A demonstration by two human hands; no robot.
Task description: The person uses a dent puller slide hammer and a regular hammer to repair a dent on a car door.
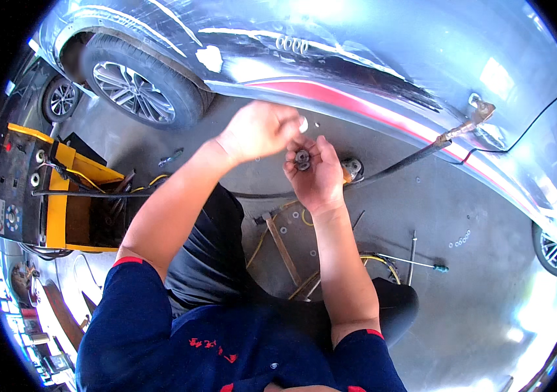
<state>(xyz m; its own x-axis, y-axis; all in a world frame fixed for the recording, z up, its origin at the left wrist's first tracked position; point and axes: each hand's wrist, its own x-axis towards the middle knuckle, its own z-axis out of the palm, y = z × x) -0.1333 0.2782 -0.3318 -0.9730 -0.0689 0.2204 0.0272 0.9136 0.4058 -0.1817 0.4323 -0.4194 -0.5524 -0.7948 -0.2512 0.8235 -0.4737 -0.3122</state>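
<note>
My right hand (pixel 317 173) is turned palm up and cupped, with several small metal washers (pixel 302 159) lying in it near the finger bases. Over it comes my left hand (pixel 259 134), its fingers bent together just above the right fingertips. Whatever sits between those left fingers is hidden or too small to name. Ahead of both hands is the grey car's side panel (pixel 357 39), scuffed and scraped. A short row of rings (pixel 291 44) stands on that panel. Just beyond my right hand, partly covered by it, a power tool (pixel 353 170) lies on the floor.
A yellow-and-black machine (pixel 63 189) stands at left. Its black cable (pixel 396 163) runs past my hands to a metal clamp (pixel 481 111) at the car's side. A wooden-handled hammer (pixel 281 248), a green-handled rod (pixel 440 268) and loose rings (pixel 464 236) lie on the floor.
</note>
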